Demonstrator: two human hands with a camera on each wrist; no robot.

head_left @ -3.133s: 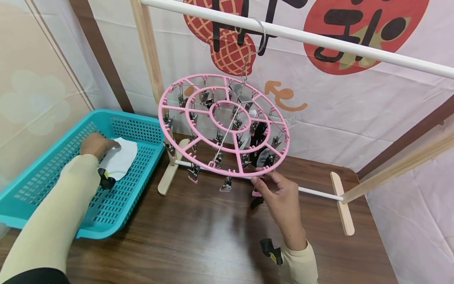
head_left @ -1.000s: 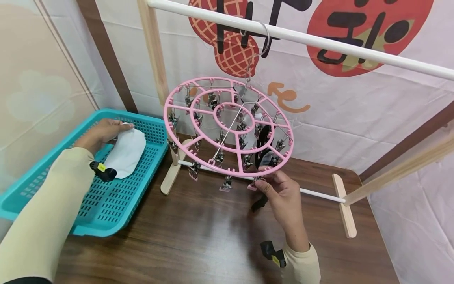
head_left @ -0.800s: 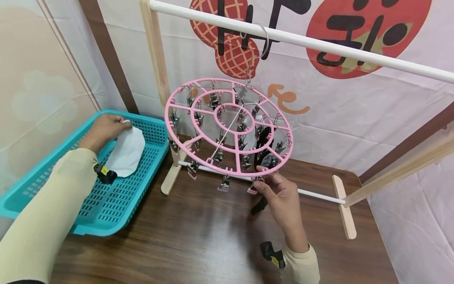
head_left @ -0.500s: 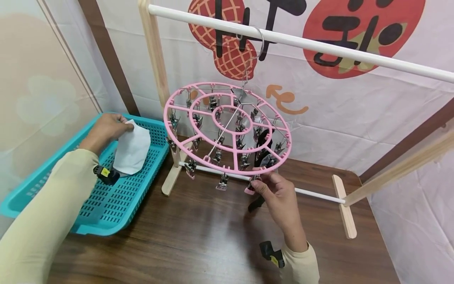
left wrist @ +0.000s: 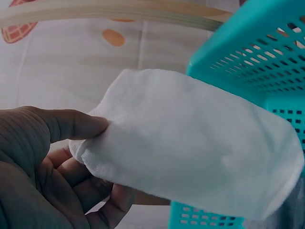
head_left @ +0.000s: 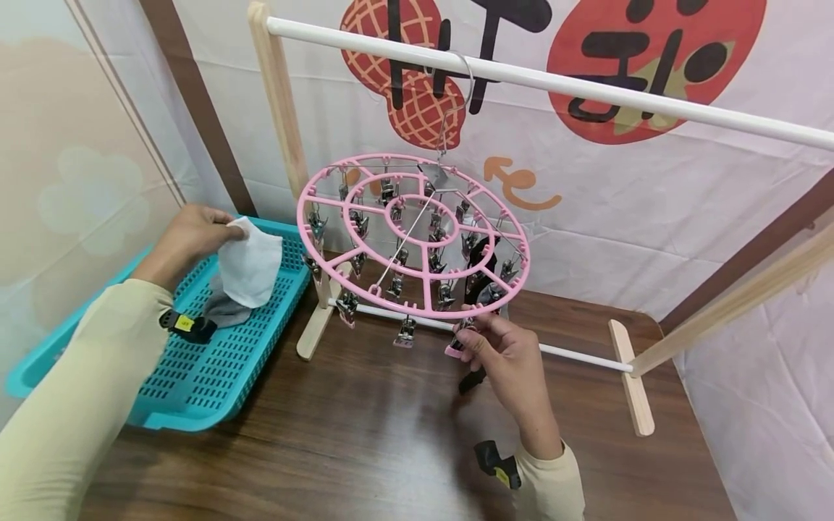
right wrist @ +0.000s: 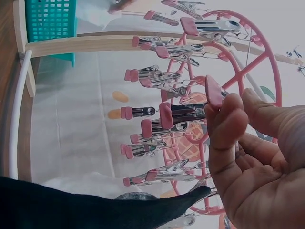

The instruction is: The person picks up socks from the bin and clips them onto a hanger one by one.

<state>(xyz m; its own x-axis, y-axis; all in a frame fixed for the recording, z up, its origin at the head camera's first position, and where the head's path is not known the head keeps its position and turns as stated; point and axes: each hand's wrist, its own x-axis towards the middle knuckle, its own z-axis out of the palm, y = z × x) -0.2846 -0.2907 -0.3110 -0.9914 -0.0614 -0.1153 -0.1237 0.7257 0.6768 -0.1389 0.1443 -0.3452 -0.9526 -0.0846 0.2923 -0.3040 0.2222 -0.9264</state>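
Observation:
My left hand (head_left: 195, 235) pinches one end of a white sock (head_left: 250, 264) between thumb and fingers, above the teal basket (head_left: 189, 387). In the left wrist view the sock hangs flat, its rounded end away from the hand. A grey cloth piece (head_left: 224, 307) lies beneath it in the basket. My right hand (head_left: 515, 362) grips a pink-tipped metal clip (head_left: 459, 341) on the near rim of the round pink clip hanger (head_left: 426, 289). Behind that hand, black fabric (head_left: 478, 253) hangs from the hanger; the right wrist view shows a dark tapering piece (right wrist: 119, 212) close by.
The hanger hooks over the white bar (head_left: 554, 79) of a wooden-post rack (head_left: 280, 108). Several other metal clips (head_left: 405, 333) dangle from its rings. The rack's feet (head_left: 632, 398) stand on a brown wood table (head_left: 365, 434), with a printed cloth backdrop (head_left: 619, 239) behind.
My left hand has picked the white sock up from the basket floor and moved it up and right, uncovering the grey cloth. My right hand stays at the hanger rim, which has shifted slightly.

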